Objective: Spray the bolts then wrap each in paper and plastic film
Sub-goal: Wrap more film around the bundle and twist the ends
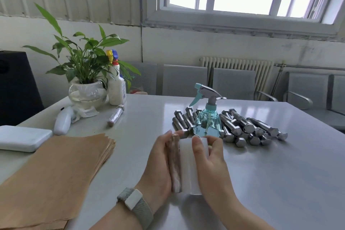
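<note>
My left hand [158,162] holds a paper-wrapped bolt [175,170], its film-covered surface glinting, fingers curled along its left side. My right hand [211,162] grips a white roll of plastic film [187,166] pressed against the bolt's right side, thumb on top. Behind them stands a blue spray bottle [206,121] with a teal trigger, in front of a pile of several bare steel bolts [242,129]. One finished wrapped bolt [116,115] lies further back on the left. A stack of brown paper sheets [56,170] lies at my left.
On the grey table [280,173]: a potted plant in a glass bowl [87,91], a white spray bottle [116,84], a white bottle lying on its side with crumpled tissue [63,121], a white flat box [22,138]. Grey chairs stand beyond the far edge.
</note>
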